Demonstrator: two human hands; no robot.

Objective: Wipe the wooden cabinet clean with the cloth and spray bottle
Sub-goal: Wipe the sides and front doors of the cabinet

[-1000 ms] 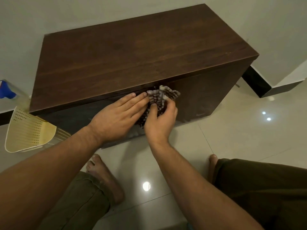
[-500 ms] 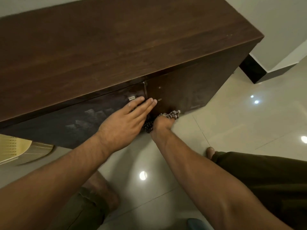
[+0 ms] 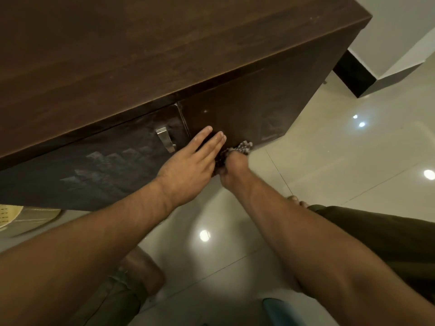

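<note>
The dark wooden cabinet [image 3: 164,55] fills the upper frame, its two front doors facing me. A metal handle [image 3: 166,138] sits on the left door near the centre seam. My left hand [image 3: 191,165] lies flat, fingers stretched out, against the lower part of the right door. My right hand [image 3: 231,168] is bunched around the checked cloth [image 3: 243,147] and presses it on the bottom of the right door, close to the floor. The spray bottle is not clearly in view.
Glossy pale floor tiles [image 3: 341,161] spread to the right. A cream perforated basket [image 3: 9,215] lies at the left edge. A black skirting corner [image 3: 353,74] stands right of the cabinet. My bare foot [image 3: 143,271] and knees are below. A blue object [image 3: 279,311] shows at the bottom.
My right hand carried the cloth from the cabinet's top front edge down to the bottom of the right door. My head moved closer and lower; the left hand stayed flat on the door.
</note>
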